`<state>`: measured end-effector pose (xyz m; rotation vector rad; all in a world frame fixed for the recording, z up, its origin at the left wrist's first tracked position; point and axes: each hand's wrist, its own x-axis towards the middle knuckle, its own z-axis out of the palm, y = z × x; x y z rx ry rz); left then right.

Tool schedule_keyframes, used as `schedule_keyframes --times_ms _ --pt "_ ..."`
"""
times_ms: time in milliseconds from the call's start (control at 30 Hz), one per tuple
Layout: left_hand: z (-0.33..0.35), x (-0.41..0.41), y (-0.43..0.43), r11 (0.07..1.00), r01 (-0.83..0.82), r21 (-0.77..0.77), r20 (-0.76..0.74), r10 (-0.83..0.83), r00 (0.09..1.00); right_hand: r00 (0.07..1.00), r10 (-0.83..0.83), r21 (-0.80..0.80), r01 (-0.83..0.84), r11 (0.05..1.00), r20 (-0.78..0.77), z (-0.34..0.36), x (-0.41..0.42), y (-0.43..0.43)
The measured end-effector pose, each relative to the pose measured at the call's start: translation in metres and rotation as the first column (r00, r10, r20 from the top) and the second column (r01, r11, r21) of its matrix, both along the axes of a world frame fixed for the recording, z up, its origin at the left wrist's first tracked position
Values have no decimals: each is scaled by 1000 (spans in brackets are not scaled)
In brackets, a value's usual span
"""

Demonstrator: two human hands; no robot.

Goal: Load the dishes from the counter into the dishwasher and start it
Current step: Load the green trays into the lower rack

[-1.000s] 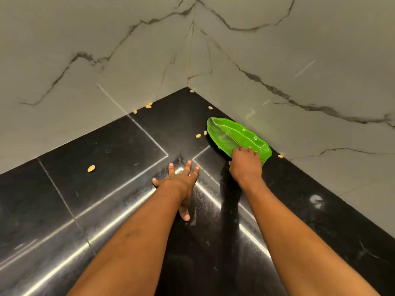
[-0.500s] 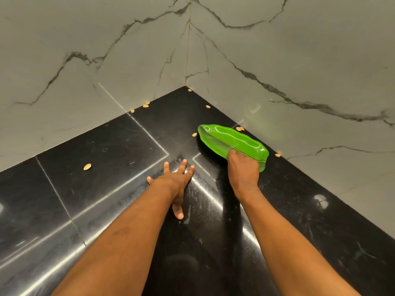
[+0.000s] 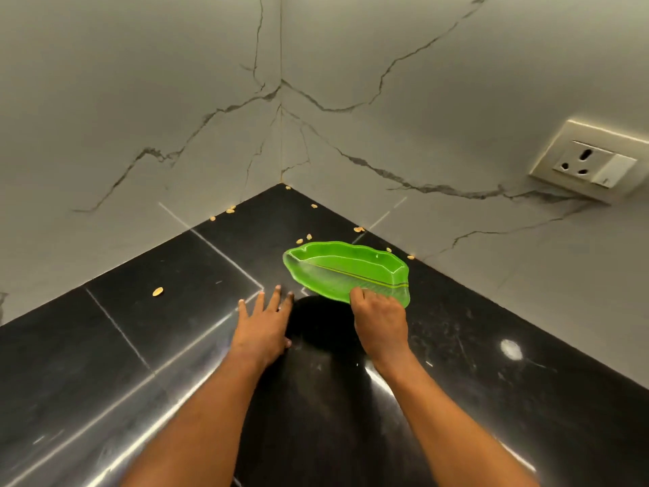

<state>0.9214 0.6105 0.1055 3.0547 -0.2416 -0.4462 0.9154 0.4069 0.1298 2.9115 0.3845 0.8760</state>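
Note:
A bright green leaf-shaped dish (image 3: 337,267) is tilted up off the black counter (image 3: 175,328) near the inner corner. My right hand (image 3: 381,323) grips its near edge, fingers curled round the rim. My left hand (image 3: 265,328) lies flat on the counter just left of the dish, fingers spread and straight, holding nothing. The dish looks empty inside.
Several small yellow crumbs or seeds lie scattered on the counter, one (image 3: 157,291) at the left and others along the wall line behind the dish. Marble-patterned walls (image 3: 140,117) meet in the corner. A wall socket (image 3: 590,163) sits at the right.
My right hand has lifted and pulled the dish away from the right wall toward me, tilting it. The left hand has stayed flat on the counter. The view has risen, showing the socket.

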Motion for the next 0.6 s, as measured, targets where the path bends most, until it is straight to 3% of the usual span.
schedule_keyframes --times_ms 300,600 --pt "2 -116 11 999 34 -21 124 -31 992 997 -58 8 58 998 56 18 -100 6" --pt "31 -206 23 988 151 -28 189 -143 971 988 -156 -8 156 988 -5 29 -221 22"
